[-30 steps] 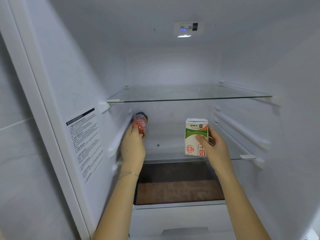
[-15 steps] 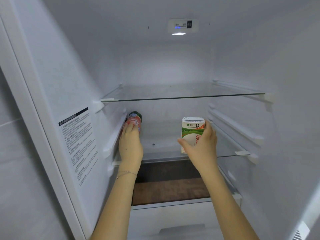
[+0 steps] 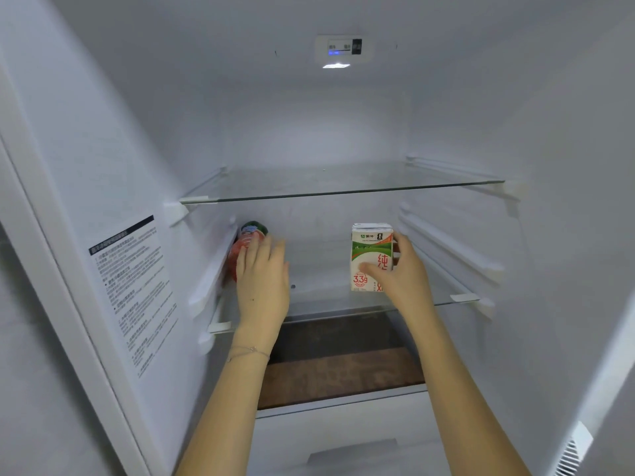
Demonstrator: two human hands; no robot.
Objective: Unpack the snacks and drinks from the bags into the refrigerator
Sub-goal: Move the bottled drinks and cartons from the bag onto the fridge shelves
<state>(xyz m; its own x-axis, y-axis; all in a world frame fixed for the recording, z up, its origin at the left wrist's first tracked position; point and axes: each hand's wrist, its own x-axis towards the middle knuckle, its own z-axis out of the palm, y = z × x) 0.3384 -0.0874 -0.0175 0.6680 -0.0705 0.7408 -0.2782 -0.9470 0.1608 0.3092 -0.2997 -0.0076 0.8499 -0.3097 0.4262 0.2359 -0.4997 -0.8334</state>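
R hand (image 3: 400, 274) grips milk carton (image 3: 369, 250) on glass shelf (image 3: 326, 304); L hand (image 3: 263, 283) fingers straight by bottle (image 3: 250, 234).

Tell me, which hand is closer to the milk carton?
Right. The right hand grips the milk carton itself; the left hand is off to its left, by the red bottle.

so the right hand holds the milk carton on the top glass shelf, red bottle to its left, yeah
Wrong shelf: the right hand holds the milk carton on the lower glass shelf, under the top glass shelf, red bottle to its left. The head view shows it.
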